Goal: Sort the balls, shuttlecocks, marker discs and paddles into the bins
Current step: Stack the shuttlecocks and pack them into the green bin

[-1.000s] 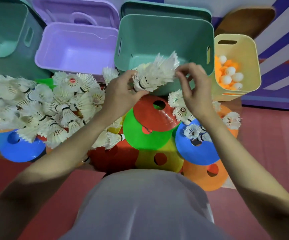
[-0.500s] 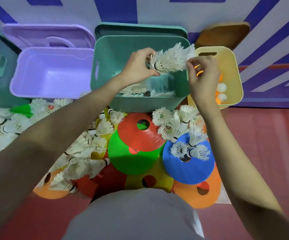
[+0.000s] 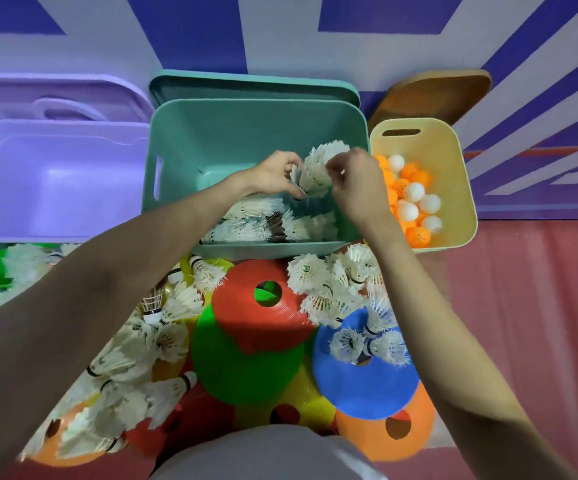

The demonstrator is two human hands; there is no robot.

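Note:
Both hands hold a nested stack of white shuttlecocks (image 3: 318, 168) inside the teal bin (image 3: 211, 140). My left hand (image 3: 275, 174) grips the stack's cork end, and my right hand (image 3: 356, 183) pinches its feather end. More shuttlecocks (image 3: 266, 225) lie on the bin's floor. Loose shuttlecocks (image 3: 329, 289) are scattered over coloured marker discs: red (image 3: 246, 313), green (image 3: 239, 368), blue (image 3: 360, 386) and orange (image 3: 384, 434). A bigger pile of shuttlecocks (image 3: 135, 372) lies under my left arm.
A purple bin (image 3: 55, 181) stands left of the teal one, its lid (image 3: 55, 98) behind it. At the right, a yellow bin (image 3: 453, 168) holds orange and white balls (image 3: 412, 199). A wooden paddle (image 3: 436, 95) leans behind it. The floor at the right is red.
Both hands carried the shuttlecock stack from above the discs forward and lowered it into the teal bin. The view tilted forward, bringing the wall and bins closer.

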